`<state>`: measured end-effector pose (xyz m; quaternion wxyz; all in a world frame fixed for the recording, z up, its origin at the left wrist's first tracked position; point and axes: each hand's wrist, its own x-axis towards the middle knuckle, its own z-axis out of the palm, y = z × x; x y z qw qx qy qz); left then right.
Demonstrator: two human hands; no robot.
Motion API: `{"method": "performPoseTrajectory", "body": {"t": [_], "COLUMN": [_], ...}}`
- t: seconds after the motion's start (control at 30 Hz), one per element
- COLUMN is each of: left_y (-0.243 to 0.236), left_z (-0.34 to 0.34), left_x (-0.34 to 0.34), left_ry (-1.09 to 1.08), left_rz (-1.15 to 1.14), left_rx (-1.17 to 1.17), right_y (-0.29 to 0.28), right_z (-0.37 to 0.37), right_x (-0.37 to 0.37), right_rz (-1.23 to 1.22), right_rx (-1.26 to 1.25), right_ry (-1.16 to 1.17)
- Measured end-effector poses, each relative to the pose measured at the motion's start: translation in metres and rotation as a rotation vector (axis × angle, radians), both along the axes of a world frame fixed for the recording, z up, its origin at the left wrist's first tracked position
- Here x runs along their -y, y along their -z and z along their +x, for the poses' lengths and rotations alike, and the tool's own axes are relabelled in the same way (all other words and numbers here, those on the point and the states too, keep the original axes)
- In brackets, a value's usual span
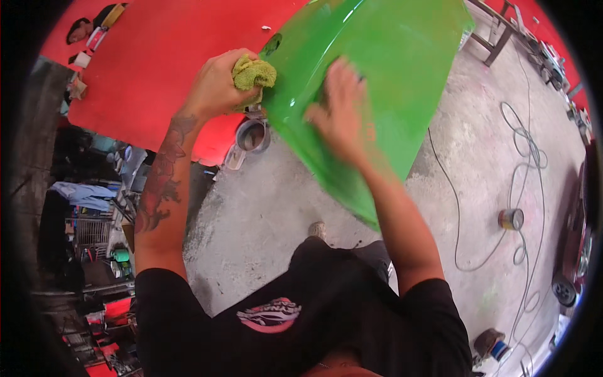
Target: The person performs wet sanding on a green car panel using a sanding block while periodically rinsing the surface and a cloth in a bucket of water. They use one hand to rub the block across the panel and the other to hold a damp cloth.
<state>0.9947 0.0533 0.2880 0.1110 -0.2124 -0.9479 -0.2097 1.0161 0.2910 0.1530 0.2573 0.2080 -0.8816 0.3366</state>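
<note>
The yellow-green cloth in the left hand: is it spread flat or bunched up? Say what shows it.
Bunched up. The cloth sits as a crumpled wad gripped in the left hand, at the edge of the green panel.

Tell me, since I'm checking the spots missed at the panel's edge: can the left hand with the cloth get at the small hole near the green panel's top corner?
Probably yes. The left hand holds the cloth against the green panel right beside the hole, with nothing between them.

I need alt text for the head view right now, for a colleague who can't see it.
Seen from above, a person's left hand presses a yellow-green cloth to the edge of a glossy green panel while the blurred right hand lies flat on it. Below are a concrete floor, a small can and looping cables.
</note>
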Motion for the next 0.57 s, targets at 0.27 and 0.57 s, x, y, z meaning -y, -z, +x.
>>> {"method": "performPoseTrajectory", "body": {"t": [0.27, 0.57], "left_y": [0.013, 0.034], "left_z": [0.007, -0.005], "left_x": [0.025, 0.025], "left_ry": [0.252, 0.319], "left_rz": [-0.170, -0.043], "left_rx": [-0.002, -0.172], "right_y": [0.006, -0.014], "right_z": [0.077, -0.004], "right_x": [0.048, 0.036], "right_rz": [0.074, -0.150], "right_rx": [0.079, 0.057], "right_ry": [0.096, 0.169]}}
